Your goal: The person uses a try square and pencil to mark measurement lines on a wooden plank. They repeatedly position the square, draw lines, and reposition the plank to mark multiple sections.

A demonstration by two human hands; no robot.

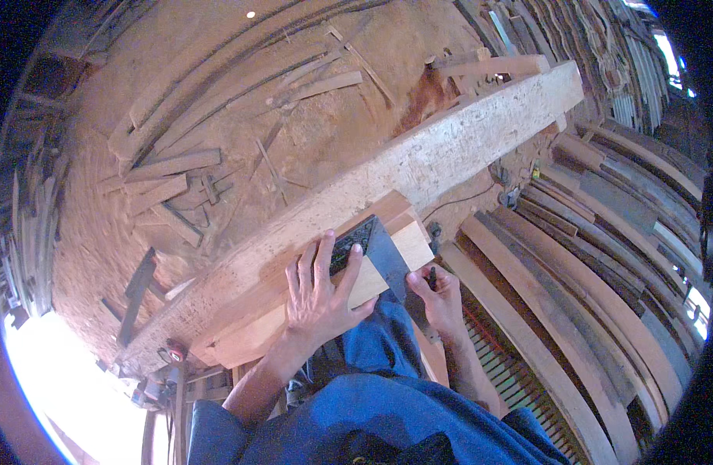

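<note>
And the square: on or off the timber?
On: its blade lies across the pale timber, the left hand touching the dark stock.

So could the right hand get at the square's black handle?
Probably yes: the black handle shows bare at its far end, though the left hand covers part of it and the right hand holds a dark pen-like tool.

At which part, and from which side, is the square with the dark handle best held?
Best, I think, by its dark handle, from above and the left, where the left hand is placed. The handle looks broad enough for fingertips to press; the metal blade looks thin and lies flat across the wooden piece, leaving little edge to pinch.
</note>
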